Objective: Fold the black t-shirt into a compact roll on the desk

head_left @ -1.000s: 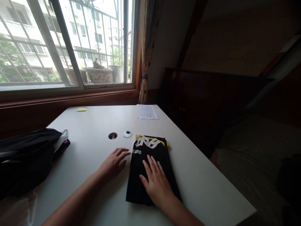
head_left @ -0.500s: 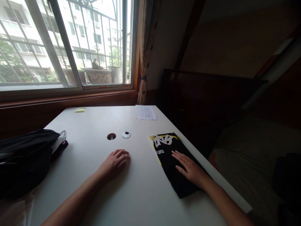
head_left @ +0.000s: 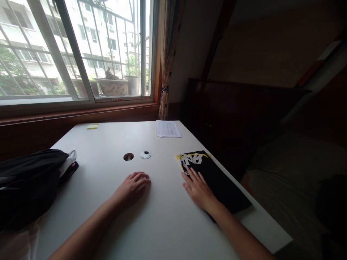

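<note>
A folded black garment [head_left: 219, 180] with white lettering and yellow strips lies flat near the right edge of the white table. My right hand [head_left: 197, 187] rests on its left side, fingers spread, covering part of the smaller lettering. Nothing is gripped in it. On the bare tabletop to the left lies my left hand [head_left: 135, 186], palm down and fingers slightly bent, holding nothing. Just beyond that hand are a round hole [head_left: 128, 157] in the table and a white round cap [head_left: 145, 155] with a dark opening.
Dark clothing [head_left: 29, 184] is heaped on the table's left side, with a white strap. At the far end lie printed papers [head_left: 168, 129] and a yellow sticky note [head_left: 92, 126]. A barred window [head_left: 108, 54] and a tied curtain [head_left: 164, 97] stand behind the table [head_left: 108, 141].
My right hand has moved left across the garment to its left side. The garment has shifted slightly and its near right part now spreads further right. My left hand stays put.
</note>
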Motion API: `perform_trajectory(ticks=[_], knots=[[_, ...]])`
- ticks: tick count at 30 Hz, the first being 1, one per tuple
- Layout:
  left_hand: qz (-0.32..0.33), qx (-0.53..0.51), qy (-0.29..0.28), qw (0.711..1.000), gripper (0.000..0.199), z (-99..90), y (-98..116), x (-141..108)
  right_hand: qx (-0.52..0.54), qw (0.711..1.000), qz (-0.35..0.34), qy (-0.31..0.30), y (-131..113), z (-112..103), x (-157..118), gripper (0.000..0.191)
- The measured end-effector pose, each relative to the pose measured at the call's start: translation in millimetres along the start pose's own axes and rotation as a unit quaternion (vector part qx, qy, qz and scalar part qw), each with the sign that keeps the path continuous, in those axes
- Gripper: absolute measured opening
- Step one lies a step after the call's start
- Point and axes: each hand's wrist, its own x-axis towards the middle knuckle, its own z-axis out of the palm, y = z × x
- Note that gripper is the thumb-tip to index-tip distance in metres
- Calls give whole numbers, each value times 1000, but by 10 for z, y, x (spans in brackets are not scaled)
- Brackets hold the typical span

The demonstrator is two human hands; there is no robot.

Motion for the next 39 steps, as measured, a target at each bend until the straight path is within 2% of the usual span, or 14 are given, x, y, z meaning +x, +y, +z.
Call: perform_trajectory(ticks=[3,9,13,27,39], knots=[[-1,-1,-2,1000,36,-2,1,0,-9,1000,-17,-10,63,9,1,50],[3,-1,0,1000,35,-7,6,10,-6,1000,-20,-13,539,-52,41,50],[2,-6,-1,1000,36,-11,2,8,-1,1000,-23,-12,696,-70,59,50],[-6,-3,-10,1000,39,18,-15,7,7,999,-35,-12,554,-61,-115,54],[-12,-13,14,1000,34,-58,74,1,15,999,-40,-15,621,17,-171,56]])
